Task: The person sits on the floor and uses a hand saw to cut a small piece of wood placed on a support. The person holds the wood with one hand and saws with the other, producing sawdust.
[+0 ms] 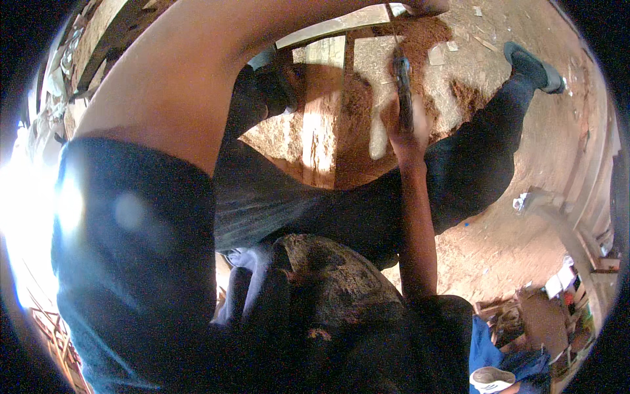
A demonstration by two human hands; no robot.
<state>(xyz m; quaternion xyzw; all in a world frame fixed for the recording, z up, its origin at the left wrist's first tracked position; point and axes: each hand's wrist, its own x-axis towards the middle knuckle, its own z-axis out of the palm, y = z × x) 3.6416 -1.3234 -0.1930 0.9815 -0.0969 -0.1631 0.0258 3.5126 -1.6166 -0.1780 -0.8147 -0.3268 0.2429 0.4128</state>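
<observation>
My right hand (408,128) is closed around the dark handle of a long, narrow tool (404,92). A small blue patch shows near the handle's upper end. From there a thin dark rod runs up to the top edge; what kind of tool it is I cannot make out. My left arm arches across the top of the view. Only part of my left hand (426,6) shows at the upper edge, beside the rod, with its fingers cut off by the frame. Below lies a wooden board (321,111), partly sunlit, between my legs. A pale wood strip (335,25) crosses its far end.
My dark-trousered leg stretches right to a dark shoe (530,69). Reddish-brown ground with scraps surrounds the board. Another person's light shoe (492,379) and blue clothing appear at lower right, near stacked wood pieces (541,315). Timber (105,39) leans at upper left.
</observation>
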